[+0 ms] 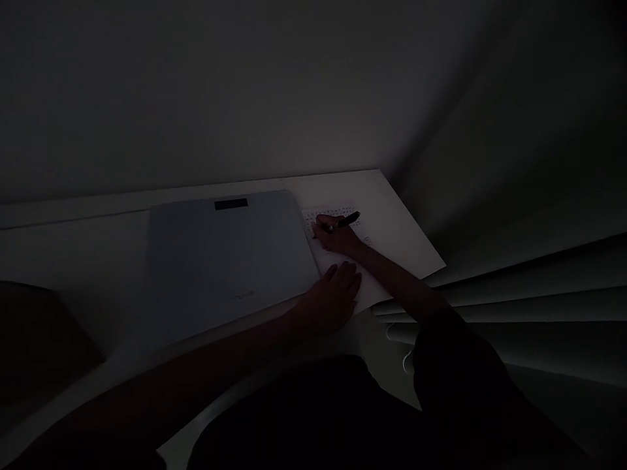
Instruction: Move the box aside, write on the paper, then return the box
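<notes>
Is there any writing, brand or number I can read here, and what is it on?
Nothing can be read.
Sheet of paper under the pen: faint rows of marks, too dim and small.
Pale blue flat slab: a faint mark near its front edge, unreadable; its dark window is blank.

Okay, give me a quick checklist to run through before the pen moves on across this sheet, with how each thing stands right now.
1. Pen gripped in right hand: ok.
2. Left hand flat on the paper, holding it down: ok.
3. Paper lies on the table, none over the edge: cannot tell.
4. Blue-grey flat device beside the sheet, apart from the pen: ok.
5. Light enough to read the printed lines: not ok, very dim.
</notes>
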Demonstrator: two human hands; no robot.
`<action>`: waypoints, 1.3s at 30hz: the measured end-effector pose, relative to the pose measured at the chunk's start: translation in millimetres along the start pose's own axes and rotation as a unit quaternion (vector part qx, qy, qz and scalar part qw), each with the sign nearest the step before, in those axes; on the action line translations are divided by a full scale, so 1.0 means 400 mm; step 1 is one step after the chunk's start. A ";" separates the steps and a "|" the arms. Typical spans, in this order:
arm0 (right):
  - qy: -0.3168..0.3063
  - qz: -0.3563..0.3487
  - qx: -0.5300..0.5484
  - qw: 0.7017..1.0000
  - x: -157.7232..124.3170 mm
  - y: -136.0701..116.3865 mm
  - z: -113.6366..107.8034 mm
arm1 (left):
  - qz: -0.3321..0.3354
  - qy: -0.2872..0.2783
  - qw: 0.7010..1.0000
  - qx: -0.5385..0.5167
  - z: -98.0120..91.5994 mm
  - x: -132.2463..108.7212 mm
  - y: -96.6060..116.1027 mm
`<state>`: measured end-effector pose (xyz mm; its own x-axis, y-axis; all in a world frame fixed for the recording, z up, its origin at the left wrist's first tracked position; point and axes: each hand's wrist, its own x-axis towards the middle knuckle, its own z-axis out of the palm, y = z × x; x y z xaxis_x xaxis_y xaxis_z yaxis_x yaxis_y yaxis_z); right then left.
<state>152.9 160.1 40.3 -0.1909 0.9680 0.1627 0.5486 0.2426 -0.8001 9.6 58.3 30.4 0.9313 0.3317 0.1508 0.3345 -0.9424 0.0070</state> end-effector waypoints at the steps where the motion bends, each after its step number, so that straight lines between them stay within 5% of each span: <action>1: -0.001 0.003 0.004 1.000 -0.001 -0.002 -0.001 | 0.000 0.003 1.000 0.002 0.001 0.000 0.000; 18: -0.024 0.050 0.060 0.997 -0.012 -0.024 -0.010 | 0.005 0.022 1.000 -0.003 0.017 -0.002 -0.004; 23: 0.072 -0.002 0.075 0.995 -0.016 -0.017 -0.017 | 0.002 -0.001 1.000 -0.002 0.012 -0.001 -0.006; 28: 0.156 -0.037 -0.079 0.984 -0.001 -0.007 -0.086 | 0.003 -0.009 1.000 -0.001 0.007 0.000 -0.005; 33: 0.127 -0.173 -0.243 0.946 0.024 0.064 -0.166 | 0.003 -0.028 1.000 -0.003 0.003 0.000 -0.005; 39: 0.058 -0.213 -0.304 0.927 0.021 0.095 -0.182 | 0.002 -0.046 0.999 -0.006 -0.016 0.001 -0.004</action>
<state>231.3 182.0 53.3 -0.4263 0.7677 0.4785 0.8078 0.5611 -0.1805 8.8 59.7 36.6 0.9421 0.3303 0.0584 0.3298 -0.9439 0.0182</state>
